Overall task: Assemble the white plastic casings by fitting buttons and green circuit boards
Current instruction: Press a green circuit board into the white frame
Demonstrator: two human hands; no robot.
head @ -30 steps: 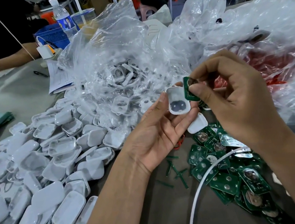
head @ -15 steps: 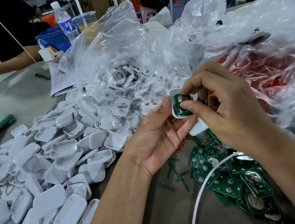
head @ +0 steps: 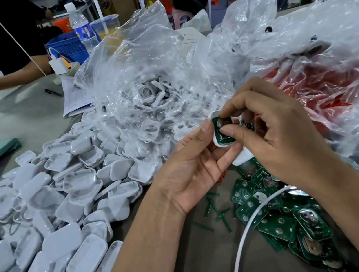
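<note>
Both hands meet on casing [head: 217,141]: left hand [head: 192,168] cradles it, right hand [head: 275,136] pinches board [head: 222,131] lying flat inside, long axes aligned.

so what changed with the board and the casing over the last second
The right hand brought the green circuit board down from above the white casing into it and now presses it in with thumb and forefinger. The left hand kept its grip on the casing; the piles on the table stayed put.

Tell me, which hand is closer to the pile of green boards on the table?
Right. The right hand hangs just above the board pile; the left hand sits off to its left side.
</note>
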